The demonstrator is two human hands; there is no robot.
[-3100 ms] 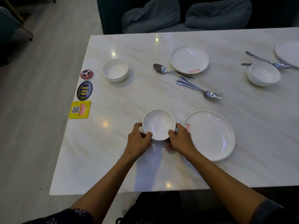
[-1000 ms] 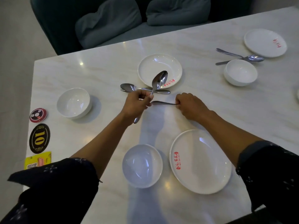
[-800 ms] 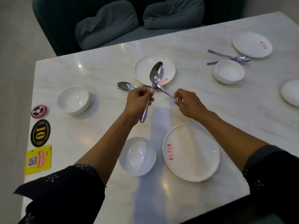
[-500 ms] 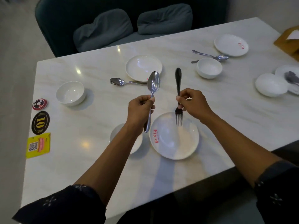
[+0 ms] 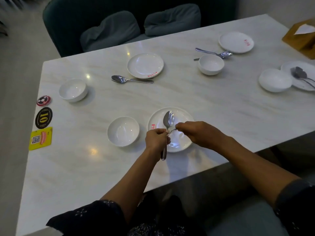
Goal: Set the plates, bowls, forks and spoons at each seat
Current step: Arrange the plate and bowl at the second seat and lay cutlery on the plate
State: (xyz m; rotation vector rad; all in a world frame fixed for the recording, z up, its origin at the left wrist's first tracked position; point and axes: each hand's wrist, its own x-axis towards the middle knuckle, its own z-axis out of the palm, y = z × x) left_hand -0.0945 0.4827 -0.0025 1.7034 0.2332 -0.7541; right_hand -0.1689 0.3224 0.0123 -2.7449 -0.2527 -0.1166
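Observation:
My left hand (image 5: pixel 157 139) grips a steel spoon (image 5: pixel 168 119) upright, its bowl raised over the near white plate (image 5: pixel 183 143). My right hand (image 5: pixel 198 133) is closed on a fork whose metal barely shows beside the spoon's neck (image 5: pixel 172 130); most of it is hidden in the fist. A white bowl (image 5: pixel 123 131) sits just left of that plate. Across the table lie another plate (image 5: pixel 145 65), a spoon and fork pair (image 5: pixel 131 79) and a bowl (image 5: pixel 73 89).
Further right stand a bowl (image 5: pixel 211 64), cutlery (image 5: pixel 214 52), a plate (image 5: pixel 236 42), a bowl (image 5: pixel 274 80) beside a plate holding cutlery (image 5: pixel 300 74), and a wooden tissue box (image 5: pixel 301 35). Stickers (image 5: pixel 43 115) line the left edge. A dark sofa (image 5: pixel 119 23) faces me.
Both hands have come down and closer together over the near plate. The fork, held upright before, is now tucked in the right fist. The view has pulled back from the table.

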